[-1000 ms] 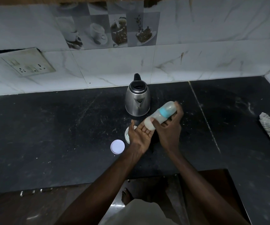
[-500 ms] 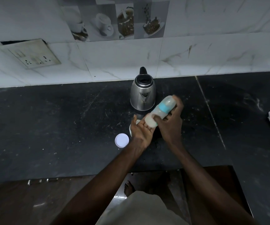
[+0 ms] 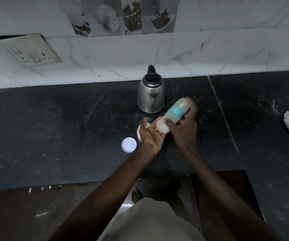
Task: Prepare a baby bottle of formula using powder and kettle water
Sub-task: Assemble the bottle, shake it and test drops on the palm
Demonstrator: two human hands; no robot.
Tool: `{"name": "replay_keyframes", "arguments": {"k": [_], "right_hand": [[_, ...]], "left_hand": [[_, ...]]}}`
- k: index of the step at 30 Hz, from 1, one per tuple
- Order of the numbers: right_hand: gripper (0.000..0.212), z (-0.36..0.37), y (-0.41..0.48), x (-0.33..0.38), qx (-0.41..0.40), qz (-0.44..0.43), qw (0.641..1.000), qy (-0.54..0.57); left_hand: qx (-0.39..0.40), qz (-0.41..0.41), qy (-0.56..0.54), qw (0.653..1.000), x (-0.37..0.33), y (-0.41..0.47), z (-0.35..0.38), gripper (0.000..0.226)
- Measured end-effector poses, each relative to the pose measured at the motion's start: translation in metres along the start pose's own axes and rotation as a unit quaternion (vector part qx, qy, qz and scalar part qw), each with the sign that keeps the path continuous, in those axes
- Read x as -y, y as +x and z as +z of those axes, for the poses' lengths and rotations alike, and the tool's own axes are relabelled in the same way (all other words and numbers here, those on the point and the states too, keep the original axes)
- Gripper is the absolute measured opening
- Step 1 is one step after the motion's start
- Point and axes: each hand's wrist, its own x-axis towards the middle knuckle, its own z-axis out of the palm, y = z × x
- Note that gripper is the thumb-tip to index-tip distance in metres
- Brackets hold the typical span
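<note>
A: Step in hand?
B: Judged as mixing. Baby bottle (image 3: 175, 113) tilted, just in front of the kettle (image 3: 151, 96) and slightly right of it, raised off the counter (image 3: 62, 122). Milky base end low, against the fingers of the left grip (image 3: 153, 136). Capped end high and blurred.
A: State of each grip?
B: Right grip (image 3: 183, 131) wrapped round the bottle body below the blue collar, thumb across the front. Left grip wide, palm up, fingers straight, holding nothing, only backing the base.
A: Notes for doing it well?
B: Check collar screwed tight before shaking harder; probably the first place to leak. Keep capped end above base. Tap base on the palm to loosen any powder caked at the bottom, then swirl rather than thrash, to limit froth. Stay clear of the kettle, possibly hot. Clumps not resolvable in this light, so hold up and inspect before calling it mixed.
A: Against the frame half a second back?
B: Barely changed. Same tilt, same right-hand hold, left palm open at the base as before. Capped end more smeared now, suggesting quicker motion. Open powder tub (image 3: 139, 133) directly in front of the kettle, half hidden by the left grip, and white lid (image 3: 129, 144) further front-left of the kettle, both unmoved
</note>
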Motion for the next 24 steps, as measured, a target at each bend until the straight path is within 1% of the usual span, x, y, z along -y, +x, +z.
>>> {"name": "replay_keyframes", "arguments": {"k": [1, 2, 4, 5, 6, 8, 9, 10, 12, 13, 14, 16, 17, 20, 21, 23, 24], "right_hand": [[0.101, 0.0, 0.002, 0.0, -0.026, 0.008, 0.999, 0.018], [0.101, 0.0, 0.0, 0.002, -0.021, 0.017, 0.999, 0.017], [0.101, 0.001, -0.004, 0.004, 0.054, 0.01, 0.998, -0.036], [0.101, 0.0, -0.003, 0.004, 0.068, 0.002, 0.996, -0.05], [0.101, 0.0, -0.001, 0.003, 0.053, -0.003, 0.998, -0.045], [0.101, -0.001, 0.004, 0.003, -0.023, -0.003, 1.0, 0.007], [0.101, -0.001, 0.004, 0.002, -0.033, 0.002, 0.999, 0.016], [0.102, -0.001, 0.001, 0.003, -0.012, 0.01, 1.0, 0.006], [0.102, 0.0, -0.005, 0.0, 0.07, -0.001, 0.997, -0.041], [0.102, -0.001, -0.006, -0.001, 0.08, -0.009, 0.996, -0.045], [0.101, -0.001, -0.005, 0.0, 0.058, -0.012, 0.998, -0.03], [0.101, 0.003, -0.001, 0.004, -0.023, -0.015, 0.999, 0.025], [0.101, 0.004, -0.001, 0.005, -0.033, -0.013, 0.999, 0.03], [0.103, 0.002, -0.006, 0.005, 0.067, -0.021, 0.997, -0.041], [0.102, -0.001, -0.004, 0.003, 0.066, -0.02, 0.997, -0.042], [0.102, -0.005, -0.001, 0.003, -0.012, -0.02, 1.0, 0.007], [0.102, -0.004, 0.001, 0.002, -0.032, -0.023, 0.999, 0.024]], "left_hand": [[-0.003, 0.005, 0.009, 1.0, 0.0, 0.001, 0.0, 0.072], [0.003, 0.004, 0.011, 1.0, -0.001, -0.001, 0.002, 0.072], [0.014, -0.004, 0.008, 1.0, 0.001, -0.005, 0.005, 0.072], [0.007, -0.001, 0.014, 1.0, 0.001, -0.006, 0.004, 0.072], [0.002, 0.0, 0.014, 1.0, 0.0, -0.007, 0.003, 0.072], [-0.009, 0.004, 0.015, 1.0, -0.002, -0.004, 0.0, 0.071], [-0.01, 0.007, 0.014, 1.0, -0.002, -0.004, 0.0, 0.07], [0.0, 0.004, 0.006, 1.0, -0.001, -0.006, 0.001, 0.071], [0.019, -0.009, 0.004, 1.0, 0.001, -0.01, 0.004, 0.072], [0.018, -0.012, 0.001, 1.0, 0.001, -0.012, 0.004, 0.073], [0.013, -0.012, -0.005, 1.0, 0.0, -0.011, 0.005, 0.074], [-0.001, 0.0, 0.002, 1.0, -0.003, -0.008, 0.003, 0.077], [-0.005, 0.005, 0.002, 1.0, -0.002, -0.007, 0.003, 0.078], [0.013, -0.005, -0.008, 1.0, 0.001, -0.011, 0.005, 0.078], [0.009, -0.005, -0.004, 1.0, 0.002, -0.011, 0.003, 0.078], [-0.007, -0.005, 0.004, 1.0, -0.001, -0.009, 0.0, 0.08], [-0.011, -0.001, 0.005, 1.0, -0.001, -0.008, -0.001, 0.08]]}}
